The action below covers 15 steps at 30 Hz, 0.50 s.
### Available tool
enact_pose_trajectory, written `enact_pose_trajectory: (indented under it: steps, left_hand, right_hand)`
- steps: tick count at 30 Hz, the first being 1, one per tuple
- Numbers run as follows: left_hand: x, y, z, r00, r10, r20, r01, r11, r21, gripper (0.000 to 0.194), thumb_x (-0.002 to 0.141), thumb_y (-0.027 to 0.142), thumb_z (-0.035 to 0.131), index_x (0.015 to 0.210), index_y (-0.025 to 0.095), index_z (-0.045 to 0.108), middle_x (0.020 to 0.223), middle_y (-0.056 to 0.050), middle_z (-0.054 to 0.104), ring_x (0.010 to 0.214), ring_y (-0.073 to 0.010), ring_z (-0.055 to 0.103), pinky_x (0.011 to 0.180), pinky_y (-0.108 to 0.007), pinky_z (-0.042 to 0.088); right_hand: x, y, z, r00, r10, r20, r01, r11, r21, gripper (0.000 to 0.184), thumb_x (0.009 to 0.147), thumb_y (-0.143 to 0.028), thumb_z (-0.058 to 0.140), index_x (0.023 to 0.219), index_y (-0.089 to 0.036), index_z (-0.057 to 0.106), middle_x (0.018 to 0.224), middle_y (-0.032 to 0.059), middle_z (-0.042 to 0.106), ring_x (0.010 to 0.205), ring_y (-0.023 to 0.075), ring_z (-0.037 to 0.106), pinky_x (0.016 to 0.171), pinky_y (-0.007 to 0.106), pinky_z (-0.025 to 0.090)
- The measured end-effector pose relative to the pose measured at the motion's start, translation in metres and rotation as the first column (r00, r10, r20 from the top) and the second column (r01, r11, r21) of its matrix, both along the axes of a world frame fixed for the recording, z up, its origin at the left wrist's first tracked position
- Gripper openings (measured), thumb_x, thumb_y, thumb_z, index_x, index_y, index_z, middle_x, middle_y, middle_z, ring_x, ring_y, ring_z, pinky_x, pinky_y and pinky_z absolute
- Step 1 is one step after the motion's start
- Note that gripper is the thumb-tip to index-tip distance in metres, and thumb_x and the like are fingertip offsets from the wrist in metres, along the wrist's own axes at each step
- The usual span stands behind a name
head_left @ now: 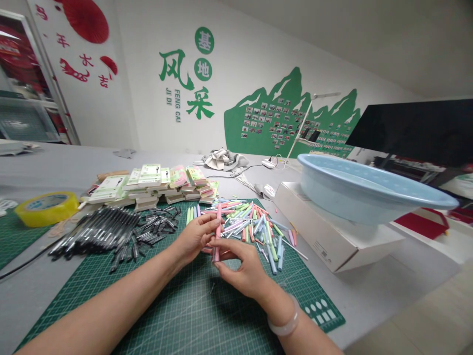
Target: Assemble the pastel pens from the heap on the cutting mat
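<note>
My left hand (195, 236) and my right hand (240, 266) meet over the green cutting mat (148, 305). Both are closed on one pink pen barrel (218, 231), which stands almost upright between them. The left fingers pinch its upper half and the right fingers grip its lower end. Just behind the hands lies a heap of pastel pen barrels (254, 224) in pink, green, blue and purple. To the left of the hands lie a row of black pens (96, 231) and a scatter of small black caps (155, 229).
Stacked retail packs (155, 185) sit behind the pens. A yellow tape roll (47, 207) lies at the far left. A pale blue basin (365, 192) rests on a white box (332, 231) at the right. A grey cloth (223, 159) and cables lie near the wall.
</note>
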<state>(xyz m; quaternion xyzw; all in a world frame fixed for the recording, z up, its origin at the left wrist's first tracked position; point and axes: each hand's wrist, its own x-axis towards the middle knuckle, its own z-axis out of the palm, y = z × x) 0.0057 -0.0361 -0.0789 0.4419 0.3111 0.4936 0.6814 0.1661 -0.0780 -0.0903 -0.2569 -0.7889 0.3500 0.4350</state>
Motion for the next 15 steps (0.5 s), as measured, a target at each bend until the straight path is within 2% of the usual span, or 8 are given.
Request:
enact_pose_trajectory:
  steps: [5, 11, 15]
  left_hand:
    - [-0.0010, -0.0013, 0.0001, 1.000, -0.012, -0.005, 0.012, 1.000, 0.010, 0.026, 0.072, 0.033, 0.068, 0.088, 0.014, 0.062, 0.069, -0.001, 0.057, 0.047, -0.0058, 0.048, 0.039, -0.016, 0.035]
    - [-0.0012, -0.0013, 0.0015, 1.000, -0.009, -0.012, 0.009, 1.000, 0.025, 0.024, 0.072, 0.032, 0.068, 0.087, 0.014, 0.062, 0.069, -0.001, 0.057, 0.047, -0.0053, 0.048, 0.040, -0.015, 0.034]
    - [0.0005, -0.0023, 0.0020, 1.000, 0.002, -0.017, -0.001, 1.000, 0.020, 0.026, 0.070, 0.033, 0.069, 0.086, 0.014, 0.063, 0.069, -0.001, 0.057, 0.047, -0.0058, 0.048, 0.040, -0.016, 0.034]
  right_hand:
    - [-0.0011, -0.0005, 0.0030, 0.999, 0.025, 0.026, -0.026, 1.000, 0.015, 0.049, 0.072, -0.008, 0.056, 0.118, -0.024, 0.055, 0.110, 0.0053, 0.062, 0.087, 0.0160, 0.062, 0.078, 0.030, 0.054]
    - [-0.0015, -0.0007, 0.0005, 0.999, -0.017, 0.047, 0.015, 0.998, 0.055, 0.045, 0.072, -0.008, 0.055, 0.114, -0.024, 0.057, 0.100, 0.0048, 0.063, 0.080, 0.0152, 0.061, 0.076, 0.030, 0.054]
    - [-0.0024, -0.0011, -0.0001, 0.998, -0.014, 0.053, 0.011, 0.999, 0.045, 0.045, 0.074, -0.011, 0.056, 0.116, -0.025, 0.056, 0.104, 0.0050, 0.063, 0.082, 0.0159, 0.061, 0.077, 0.031, 0.053]
